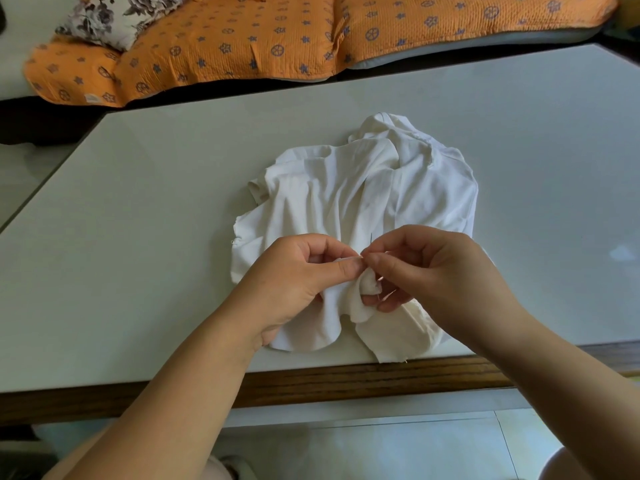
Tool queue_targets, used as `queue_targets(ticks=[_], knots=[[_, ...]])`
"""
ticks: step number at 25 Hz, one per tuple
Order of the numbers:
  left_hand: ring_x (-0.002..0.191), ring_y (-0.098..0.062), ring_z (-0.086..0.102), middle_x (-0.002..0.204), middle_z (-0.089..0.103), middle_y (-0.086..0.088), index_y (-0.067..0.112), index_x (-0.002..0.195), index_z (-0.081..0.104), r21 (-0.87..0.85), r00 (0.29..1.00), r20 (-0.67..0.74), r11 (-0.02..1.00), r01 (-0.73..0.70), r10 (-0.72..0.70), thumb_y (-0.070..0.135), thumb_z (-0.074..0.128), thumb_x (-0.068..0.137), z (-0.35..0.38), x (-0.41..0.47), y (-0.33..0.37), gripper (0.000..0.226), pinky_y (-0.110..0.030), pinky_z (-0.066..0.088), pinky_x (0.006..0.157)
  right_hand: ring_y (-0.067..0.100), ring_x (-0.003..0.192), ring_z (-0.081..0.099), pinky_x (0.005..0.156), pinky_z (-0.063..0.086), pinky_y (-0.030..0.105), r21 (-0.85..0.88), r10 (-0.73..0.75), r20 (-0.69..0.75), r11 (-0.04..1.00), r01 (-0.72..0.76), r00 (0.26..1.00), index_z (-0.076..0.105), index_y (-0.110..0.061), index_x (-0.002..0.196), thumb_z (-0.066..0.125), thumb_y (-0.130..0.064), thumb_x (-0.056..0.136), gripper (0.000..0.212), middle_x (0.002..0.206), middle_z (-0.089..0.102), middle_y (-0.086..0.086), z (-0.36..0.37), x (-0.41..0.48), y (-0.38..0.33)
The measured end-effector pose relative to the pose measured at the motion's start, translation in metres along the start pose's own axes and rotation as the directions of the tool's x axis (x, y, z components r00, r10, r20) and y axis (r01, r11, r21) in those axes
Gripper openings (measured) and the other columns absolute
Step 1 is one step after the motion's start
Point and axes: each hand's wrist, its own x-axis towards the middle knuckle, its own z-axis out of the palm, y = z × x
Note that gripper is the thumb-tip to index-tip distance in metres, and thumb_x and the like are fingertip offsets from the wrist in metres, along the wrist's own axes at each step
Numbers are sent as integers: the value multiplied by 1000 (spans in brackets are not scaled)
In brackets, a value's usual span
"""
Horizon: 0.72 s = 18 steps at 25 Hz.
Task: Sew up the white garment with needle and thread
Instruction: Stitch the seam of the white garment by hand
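Observation:
A crumpled white garment (367,199) lies on the pale table (138,220), its near edge hanging slightly over the front. My left hand (298,282) pinches a bunched fold of the cloth between thumb and fingers. Right beside it, my right hand (429,271) pinches a thin needle (371,239) whose tip points up and away from me. A fine pale thread (384,292) runs under my right fingers, hard to follow. The two hands nearly touch at the fold.
The table's wooden front edge (346,379) runs just below the garment. Beyond the far edge lies an orange patterned cushion (225,46) with a floral pillow (104,19) on it. Pale floor tiles (381,445) show below the table.

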Motion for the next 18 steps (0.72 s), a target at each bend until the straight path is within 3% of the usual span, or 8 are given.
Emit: queue_targets(ticks=[6, 8, 10, 12, 14, 18], knots=[[94, -7, 71, 92, 77, 1, 14, 92, 78, -46, 997, 31, 996, 70, -69, 27, 77, 69, -1, -1, 2, 26, -26, 49, 93, 11, 51, 59, 43, 43, 19, -38, -47, -171, 998, 41, 984, 68, -19, 88, 61, -22, 95, 10, 88, 75, -4, -7, 8, 1], [95, -8, 71, 92, 77, 2, 16, 88, 79, -34, 997, 29, 996, 79, -78, 27, 78, 69, -2, -1, 2, 22, -28, 49, 95, 12, 47, 53, 41, 39, 18, 161, 31, -146, 987, -7, 989, 62, -13, 89, 54, -21, 99, 15, 92, 76, 0, -12, 12, -1], [96, -9, 70, 92, 77, 2, 18, 87, 80, -27, 996, 32, 996, 85, -84, 30, 78, 67, -2, 0, 1, 24, -29, 49, 96, 14, 47, 56, 41, 41, 19, 429, 113, -88, 901, -65, 990, 58, -10, 91, 50, -16, 101, 14, 88, 75, 5, -18, 15, -4], [96, -10, 70, 93, 77, 1, 17, 88, 79, -22, 995, 35, 996, 89, -88, 26, 78, 72, -2, 0, 0, 19, -29, 50, 95, 19, 60, 69, 49, 53, 21, 592, 145, -92, 804, -63, 985, 55, -8, 93, 47, -10, 102, 12, 78, 72, 9, -23, 18, -4], [93, -10, 71, 92, 77, 0, 16, 87, 79, -21, 995, 34, 995, 94, -93, 20, 77, 77, -2, 0, -1, 11, -27, 51, 91, 29, 79, 75, 67, 61, 30, 645, 137, -151, 764, -8, 979, 53, -7, 93, 45, -5, 102, 12, 72, 70, 11, -26, 21, -2], [93, -10, 71, 91, 77, 0, 17, 86, 79, 29, 994, 20, 994, 103, -104, 17, 76, 80, -2, -1, 0, 7, -25, 52, 92, 30, 95, 73, 93, 57, 41, 477, 65, -372, 869, 131, 926, 55, -11, 90, 49, -8, 101, 13, 76, 72, 9, -32, 27, 1]])
